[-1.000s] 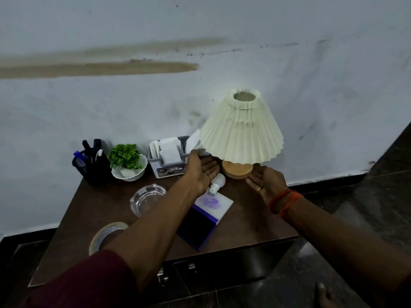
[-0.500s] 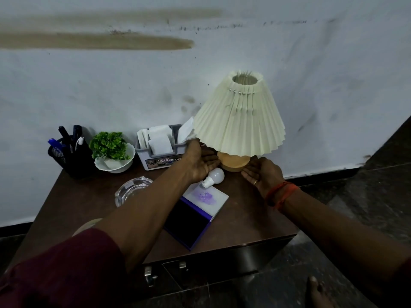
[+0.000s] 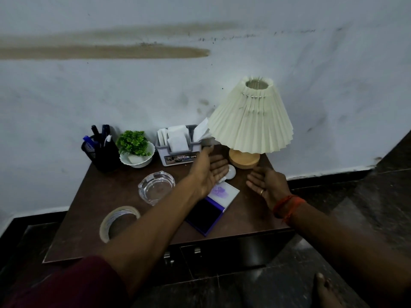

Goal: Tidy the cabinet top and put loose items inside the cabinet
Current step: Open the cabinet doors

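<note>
Head camera: a person's left hand [image 3: 209, 172] and right hand [image 3: 266, 185], half a second ago close on either side of the lamp [image 3: 251, 121], have drawn back in front of it, fingers straight, holding nothing. The lamp stands upright on the cabinet top [image 3: 93, 196]. Left of the lamp, the bulb [image 3: 230, 172], purple box [image 3: 213, 207], ashtray [image 3: 155, 187] and tape roll [image 3: 119, 221] likely still await stowing.

Showed a scuffed pale wall [image 3: 311, 63], a brown streak [image 3: 106, 53] across its upper left, dark floor [image 3: 378, 207] along its base.
</note>
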### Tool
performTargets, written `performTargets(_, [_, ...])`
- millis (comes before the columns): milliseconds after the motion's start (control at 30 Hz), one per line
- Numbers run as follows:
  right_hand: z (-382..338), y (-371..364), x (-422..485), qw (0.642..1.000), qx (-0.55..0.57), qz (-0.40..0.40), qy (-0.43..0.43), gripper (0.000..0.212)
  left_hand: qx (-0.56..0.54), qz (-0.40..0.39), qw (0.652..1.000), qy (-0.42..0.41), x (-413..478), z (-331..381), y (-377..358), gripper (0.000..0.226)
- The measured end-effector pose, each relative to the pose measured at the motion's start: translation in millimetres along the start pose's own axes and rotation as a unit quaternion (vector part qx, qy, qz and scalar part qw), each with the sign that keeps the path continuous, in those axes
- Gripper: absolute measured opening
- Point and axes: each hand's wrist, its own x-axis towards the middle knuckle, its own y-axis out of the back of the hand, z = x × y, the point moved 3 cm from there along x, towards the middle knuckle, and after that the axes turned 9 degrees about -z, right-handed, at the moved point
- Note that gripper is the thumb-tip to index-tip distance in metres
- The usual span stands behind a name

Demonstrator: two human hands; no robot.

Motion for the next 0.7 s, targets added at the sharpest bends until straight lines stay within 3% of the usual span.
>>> performTargets(333, [43.5,-4.8,-76.2,0.995,-0.087,-0.036,-0.029,0.033,-0.013,0.075,0.997,-0.016,-98.4,-26.5,51.0,0.05])
performTargets(500, [67.4,-7.1,-111.3,0.993,-0.102,-0.051,-0.03,0.03,-0.066,0.108,0.992,-0.029,-148.4,-42.5,82.3,0.052])
performTargets(700, [102.3,-1.0,-137.4,0.992,-0.104,-0.069,-0.035,0.027,-0.052,0.159,0.984,-0.057,-197.0,-71.3,112.8,0.049])
